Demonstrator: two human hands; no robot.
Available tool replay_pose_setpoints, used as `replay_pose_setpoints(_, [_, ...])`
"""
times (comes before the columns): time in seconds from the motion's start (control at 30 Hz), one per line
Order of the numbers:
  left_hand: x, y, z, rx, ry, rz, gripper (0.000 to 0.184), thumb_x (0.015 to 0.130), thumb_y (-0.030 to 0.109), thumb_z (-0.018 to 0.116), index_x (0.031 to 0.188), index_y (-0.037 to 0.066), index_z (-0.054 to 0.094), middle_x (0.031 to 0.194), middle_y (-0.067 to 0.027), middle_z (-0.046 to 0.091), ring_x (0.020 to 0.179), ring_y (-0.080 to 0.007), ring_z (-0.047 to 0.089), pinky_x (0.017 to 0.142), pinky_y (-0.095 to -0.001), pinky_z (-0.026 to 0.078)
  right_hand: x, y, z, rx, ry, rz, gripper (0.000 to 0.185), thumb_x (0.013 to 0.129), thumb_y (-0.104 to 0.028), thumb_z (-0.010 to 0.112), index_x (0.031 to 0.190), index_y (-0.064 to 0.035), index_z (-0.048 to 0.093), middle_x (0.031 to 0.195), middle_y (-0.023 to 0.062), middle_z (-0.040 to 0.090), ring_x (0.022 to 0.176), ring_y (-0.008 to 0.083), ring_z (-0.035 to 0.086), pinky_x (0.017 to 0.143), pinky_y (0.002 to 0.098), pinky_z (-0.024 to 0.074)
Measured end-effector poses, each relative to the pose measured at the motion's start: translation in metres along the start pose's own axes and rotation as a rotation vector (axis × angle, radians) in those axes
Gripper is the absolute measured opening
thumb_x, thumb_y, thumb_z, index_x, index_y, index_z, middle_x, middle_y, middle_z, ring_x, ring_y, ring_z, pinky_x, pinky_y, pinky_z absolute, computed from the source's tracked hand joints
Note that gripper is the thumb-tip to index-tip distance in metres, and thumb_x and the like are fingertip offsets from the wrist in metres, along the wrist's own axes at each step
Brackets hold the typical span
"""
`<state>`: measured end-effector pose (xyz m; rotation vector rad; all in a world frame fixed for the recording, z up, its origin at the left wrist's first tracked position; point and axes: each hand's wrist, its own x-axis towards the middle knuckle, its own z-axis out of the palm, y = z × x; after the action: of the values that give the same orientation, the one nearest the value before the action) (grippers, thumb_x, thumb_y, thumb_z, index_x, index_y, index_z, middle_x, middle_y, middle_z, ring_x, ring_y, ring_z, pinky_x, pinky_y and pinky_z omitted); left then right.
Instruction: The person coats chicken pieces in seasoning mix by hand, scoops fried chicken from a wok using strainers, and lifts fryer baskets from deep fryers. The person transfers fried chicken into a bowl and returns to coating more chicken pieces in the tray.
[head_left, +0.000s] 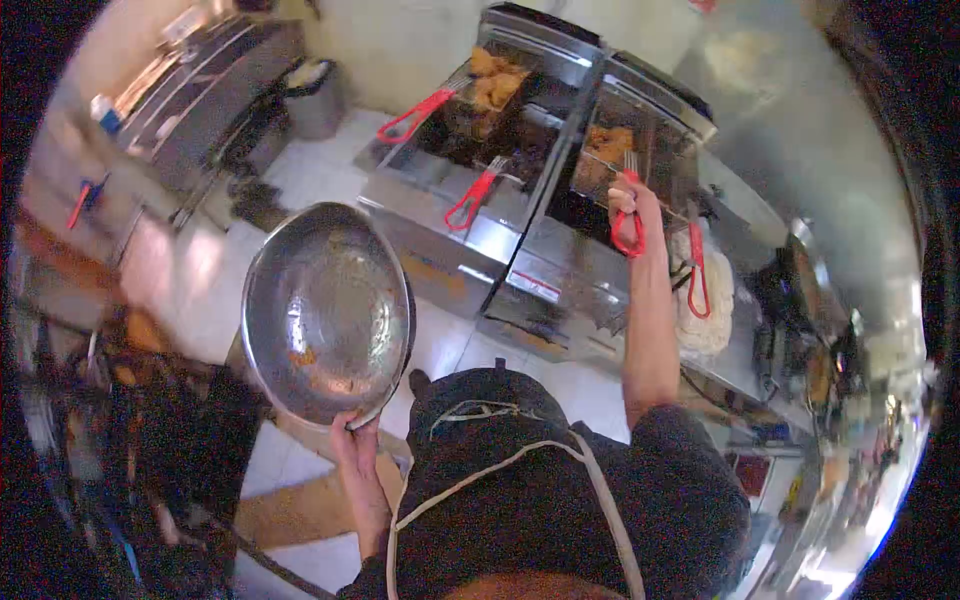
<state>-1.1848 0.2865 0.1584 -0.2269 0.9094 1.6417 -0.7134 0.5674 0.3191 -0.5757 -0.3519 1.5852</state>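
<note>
My left hand [357, 432] grips the lower rim of a large metal bowl [335, 315], whose inside is bare but for a few orange-brown crumbs. Out in front, my right hand [632, 195] is closed around the red handle [627, 236] of a fryer basket. Fried golden-brown food [611, 145] sits in that basket, over the right fryer [570, 208]. In the left fryer [410, 190], another basket with a red handle [415, 115] holds more fried food [495, 80]. A further red handle [472, 198] hangs over its front edge.
Right of my arm, another red handle [697, 270] lies by a white cloth-like bundle [706, 310]. A grey bin [315, 98] stands at the back left, beside a metal counter [190, 100]. Pans [800, 285] are at the right. Brown cardboard [300, 503] lies on the floor.
</note>
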Motion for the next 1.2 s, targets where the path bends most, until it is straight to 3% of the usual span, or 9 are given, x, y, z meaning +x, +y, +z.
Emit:
replay_pose_setpoints(0.1, [-0.019, 0.029, -0.008, 0.03, -0.18, -0.074, 0.036, 0.068, 0.002, 0.047, 0.103, -0.007, 0.046, 0.104, -0.0188, 0.053, 0.098, -0.0342, 0.052, 0.092, -0.0457, 0.041, -0.038, -0.031, 0.052, -0.11, -0.024, 0.022, 0.008, 0.088, -0.006, 0.042, 0.093, -0.0007, 0.045, 0.055, -0.0032, 0.032, 0.042, 0.0066, 0.029, 0.036, 0.0203, 0.024])
replay_pose_setpoints(0.33, [0.049, 0.088, -0.046, 0.267, -0.16, -0.171, 0.006, 0.068, 0.006, 0.05, 0.073, 0.004, 0.052, 0.075, -0.0088, 0.054, 0.067, -0.0209, 0.055, 0.063, -0.0331, 0.047, -0.146, -0.014, 0.14, -0.22, 0.162, -0.098, 0.016, 0.089, -0.007, 0.041, 0.101, 0.0041, 0.044, 0.057, 0.0006, 0.035, 0.04, 0.0057, 0.032, 0.031, 0.0188, 0.0275])
replay_pose_setpoints(0.43, [-0.096, 0.063, 0.003, 0.367, 0.04, -0.219, 0.01, 0.068, 0.009, 0.05, 0.078, 0.005, 0.05, 0.079, -0.0079, 0.053, 0.072, -0.0212, 0.054, 0.064, -0.0343, 0.047, -0.282, -0.071, 0.146, -0.39, 0.093, -0.036, 0.026, 0.089, -0.012, 0.045, 0.109, 0.0052, 0.045, 0.062, 0.0024, 0.042, 0.041, 0.0063, 0.036, 0.031, 0.0192, 0.0281])
replay_pose_setpoints(0.53, [0.046, 0.082, -0.063, 0.503, 0.01, -0.28, 0.019, 0.07, 0.013, 0.048, 0.086, 0.003, 0.05, 0.089, -0.0103, 0.054, 0.079, -0.0238, 0.054, 0.069, -0.0371, 0.047, -0.253, -0.008, 0.163, -0.736, 0.28, -0.118, 0.037, 0.083, -0.017, 0.055, 0.112, 0.005, 0.044, 0.067, 0.0035, 0.047, 0.044, 0.0071, 0.042, 0.032, 0.0196, 0.0286])
replay_pose_setpoints(0.6, [0.024, 0.076, -0.056, 0.505, -0.095, -0.294, 0.021, 0.072, 0.014, 0.047, 0.088, 0.002, 0.051, 0.09, -0.011, 0.054, 0.081, -0.0244, 0.055, 0.072, -0.0387, 0.048, -0.293, -0.019, 0.15, -0.787, 0.244, -0.06, 0.041, 0.08, -0.016, 0.059, 0.113, 0.0046, 0.043, 0.069, 0.0036, 0.049, 0.043, 0.0073, 0.042, 0.032, 0.0198, 0.0284])
replay_pose_setpoints(0.67, [0.027, 0.056, -0.097, 0.491, -0.061, -0.311, 0.022, 0.074, 0.014, 0.046, 0.091, 0.002, 0.051, 0.091, -0.0114, 0.055, 0.082, -0.0249, 0.054, 0.073, -0.0402, 0.048, -0.331, -0.026, 0.148, -0.605, 0.172, 0.228, 0.049, 0.075, -0.005, 0.062, 0.118, -0.0043, 0.04, 0.062, -0.0014, 0.042, 0.032, 0.0046, 0.028, 0.027, 0.0193, 0.0213])
replay_pose_setpoints(0.83, [-0.015, -0.008, -0.129, 0.315, 0.048, -0.174, 0.03, 0.084, 0.025, 0.044, 0.102, 0.001, 0.049, 0.097, -0.0123, 0.055, 0.093, -0.0299, 0.053, 0.079, -0.0439, 0.047, -0.412, -0.007, 0.151, -0.592, 0.302, 0.358, 0.051, 0.07, 0.004, 0.061, 0.115, -0.0026, 0.039, 0.055, -0.0015, 0.037, 0.032, 0.0036, 0.027, 0.028, 0.0187, 0.0189])
replay_pose_setpoints(0.93, [0.008, -0.06, -0.244, 0.737, -0.13, -0.056, 0.032, 0.082, 0.021, 0.046, 0.105, -0.002, 0.049, 0.102, -0.017, 0.054, 0.097, -0.0324, 0.053, 0.078, -0.0441, 0.049, -0.443, -0.009, 0.144, -0.751, 0.278, 0.57, 0.047, 0.068, 0.001, 0.064, 0.111, -0.003, 0.043, 0.052, -0.0025, 0.037, 0.032, 0.0038, 0.028, 0.029, 0.0199, 0.0173])
replay_pose_setpoints(1.2, [-0.136, -0.121, -0.186, 0.404, 0.284, -0.25, 0.045, 0.075, 0.007, 0.044, 0.117, -0.004, 0.033, 0.114, -0.0208, 0.045, 0.097, -0.0351, 0.053, 0.067, -0.0487, 0.053, -0.428, 0.023, 0.178, -1.454, 0.13, 1.252, 0.048, 0.076, -0.006, 0.063, 0.119, -0.0119, 0.045, 0.067, -0.0027, 0.05, 0.042, 0.0025, 0.037, 0.034, 0.0185, 0.0265])
